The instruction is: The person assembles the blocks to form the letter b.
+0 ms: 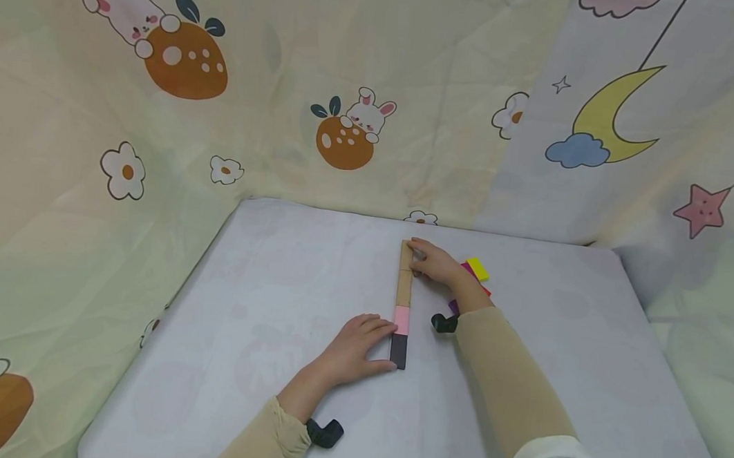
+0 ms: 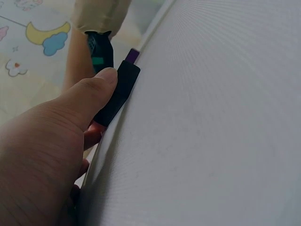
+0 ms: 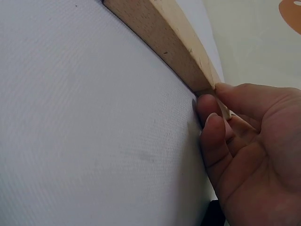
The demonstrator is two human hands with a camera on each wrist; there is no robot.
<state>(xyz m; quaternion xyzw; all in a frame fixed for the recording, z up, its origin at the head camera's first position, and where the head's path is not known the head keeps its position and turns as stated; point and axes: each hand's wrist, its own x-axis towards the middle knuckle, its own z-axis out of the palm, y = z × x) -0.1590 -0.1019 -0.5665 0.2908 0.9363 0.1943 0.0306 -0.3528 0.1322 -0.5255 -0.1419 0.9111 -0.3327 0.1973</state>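
Clearly, left hand (image 1: 351, 349) and right hand (image 1: 438, 264) meet a straight row of blocks (image 1: 404, 290)

Here the row lies on a white cloth surface (image 1: 229, 360), its pieces end to end: a black block (image 1: 398, 352) nearest the person, next a pink block (image 1: 402, 320), and then two natural-wood blocks (image 1: 405, 286) reaching to the far end. The left hand sits on the row's left side with a wide spread between thumb and forefinger; the thumb touches the black block, and fingertips meet the edge of the pink block. The right hand is at the far end, on the row's right side, its fingers bent and touching the natural wood; whether they pinch it, I cannot tell.

Near the right wrist, a yellow block (image 1: 477, 269), a red block (image 1: 487, 291) and a purple block (image 1: 453, 307) lie close together, the group partly hidden by the arm. Both arms wear beige sleeves (image 1: 509, 375), and a black device (image 1: 325, 434) shows at the left wrist. Behind the surface hangs pale fabric (image 1: 273, 113) printed with rabbits, flowers, a yellow moon and a pink star
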